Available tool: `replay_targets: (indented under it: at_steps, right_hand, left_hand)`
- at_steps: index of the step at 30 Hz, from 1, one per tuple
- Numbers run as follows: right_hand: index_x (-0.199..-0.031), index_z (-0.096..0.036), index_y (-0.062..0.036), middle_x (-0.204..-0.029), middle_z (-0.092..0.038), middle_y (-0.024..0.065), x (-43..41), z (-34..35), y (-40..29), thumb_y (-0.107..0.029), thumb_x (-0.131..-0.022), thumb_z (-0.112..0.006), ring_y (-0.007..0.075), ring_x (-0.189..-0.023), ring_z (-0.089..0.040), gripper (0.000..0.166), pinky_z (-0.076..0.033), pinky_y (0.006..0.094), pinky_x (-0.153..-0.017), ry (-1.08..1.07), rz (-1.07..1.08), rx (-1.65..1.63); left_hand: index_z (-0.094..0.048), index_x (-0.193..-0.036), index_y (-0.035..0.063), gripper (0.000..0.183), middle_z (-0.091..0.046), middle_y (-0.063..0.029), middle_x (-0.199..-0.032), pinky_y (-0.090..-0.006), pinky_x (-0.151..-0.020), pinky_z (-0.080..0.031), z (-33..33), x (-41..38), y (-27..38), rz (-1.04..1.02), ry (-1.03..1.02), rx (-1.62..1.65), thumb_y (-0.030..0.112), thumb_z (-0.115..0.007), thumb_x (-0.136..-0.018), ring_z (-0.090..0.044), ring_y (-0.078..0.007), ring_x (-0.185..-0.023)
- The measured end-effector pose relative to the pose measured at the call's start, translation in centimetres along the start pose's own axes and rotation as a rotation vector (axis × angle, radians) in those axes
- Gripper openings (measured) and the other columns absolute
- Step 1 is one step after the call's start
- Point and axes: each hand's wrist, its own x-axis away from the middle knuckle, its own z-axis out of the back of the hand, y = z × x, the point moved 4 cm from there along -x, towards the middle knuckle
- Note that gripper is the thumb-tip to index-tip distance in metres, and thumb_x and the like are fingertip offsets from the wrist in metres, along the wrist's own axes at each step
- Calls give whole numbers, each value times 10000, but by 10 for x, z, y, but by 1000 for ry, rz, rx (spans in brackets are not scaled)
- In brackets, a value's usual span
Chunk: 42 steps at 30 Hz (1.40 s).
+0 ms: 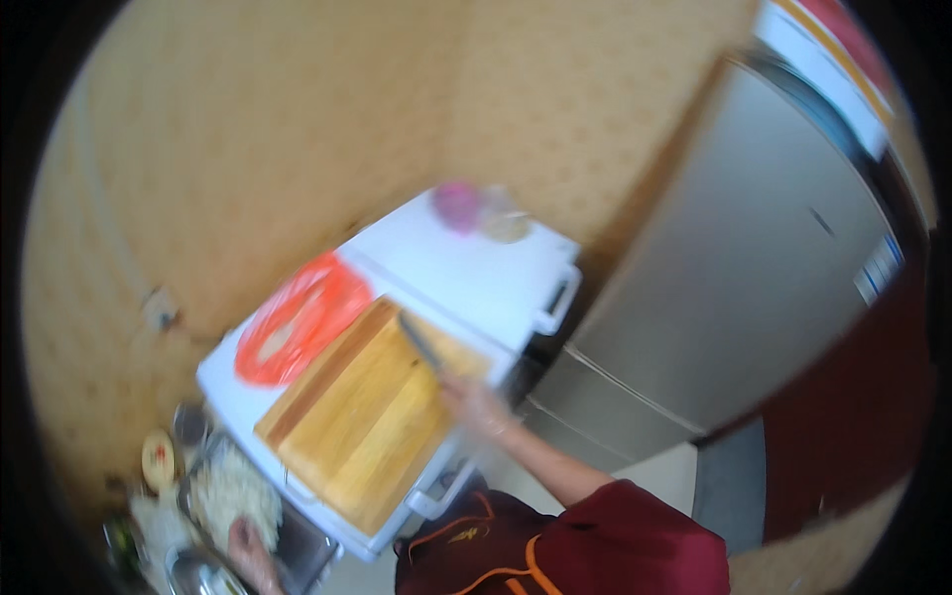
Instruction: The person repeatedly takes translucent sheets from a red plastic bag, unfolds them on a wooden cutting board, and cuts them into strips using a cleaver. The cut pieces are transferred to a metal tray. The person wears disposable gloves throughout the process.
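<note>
My right hand [476, 405], in what looks like a clear thin glove, grips a kitchen knife [420, 342] by its handle. The dark blade points away over the upper right part of a wooden cutting board [349, 428]. At the lower left, my left hand [249, 547] is at the near edge of a heap of chopped whitish vegetable [227, 491] in a metal tray [305, 550]. Blur hides its fingers, so I cannot tell whether it holds any pieces. A few small specks lie on the board.
The board rests on a white chest freezer [454, 275] with handles. Behind it lies a red plastic bag [305, 320]. A pink item [457, 207] and a clear bag [506, 223] sit on the far lid. A metal bowl [201, 573] stands lower left; a grey refrigerator [714, 253] rises right.
</note>
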Motion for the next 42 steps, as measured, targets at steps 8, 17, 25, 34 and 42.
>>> replay_targets:
  at_steps: [8,17,25,34,42]
  right_hand:
    - [-1174,-713,-63,-880,-684,203,-88,4,95,-58,-846,-640,382,-794,-674,336,-547,479,-687,-74,392,552]
    - [-1155,-674,-15,-852,-623,218,-111,-31,120,-70,-912,-602,408,-812,-611,259,-499,492,-714,-250,376,258]
    - [-1238,-667,20,-1107,-632,256,-153,-31,66,21,-900,-657,423,-990,-605,338,-512,486,-865,-306,620,114]
    - [-1065,-691,20,-1065,-708,196,-336,-252,-80,-86,-947,-627,352,-979,-678,171,-549,453,-842,-730,634,85]
    - [-808,-703,-19,-868,-706,241,-339,-320,-87,-177,-853,-659,377,-764,-673,170,-527,504,-681,-945,685,535]
  left_hand:
    - [-700,-1112,-58,255,-717,-135,-994,-339,-844,-539,-82,88,91,163,44,-70,132,-669,-945,-670,-196,-922]
    - [-708,-1104,11,237,-725,-200,-1036,-425,-847,-554,-176,40,186,-16,-21,-361,183,-674,-945,-700,-351,-974]
    - [-666,-1102,28,229,-702,-183,-1018,-488,-839,-533,-278,-161,208,-679,20,-670,120,-645,-893,-662,-378,-965]
    - [-668,-964,44,124,-708,-173,-992,-472,-812,-548,-273,-182,185,-550,-254,-725,106,-605,-878,-679,-369,-898]
    - [-671,-979,25,211,-697,-205,-989,-480,-830,-549,-260,-169,117,-286,-283,-690,227,-623,-942,-678,-384,-936]
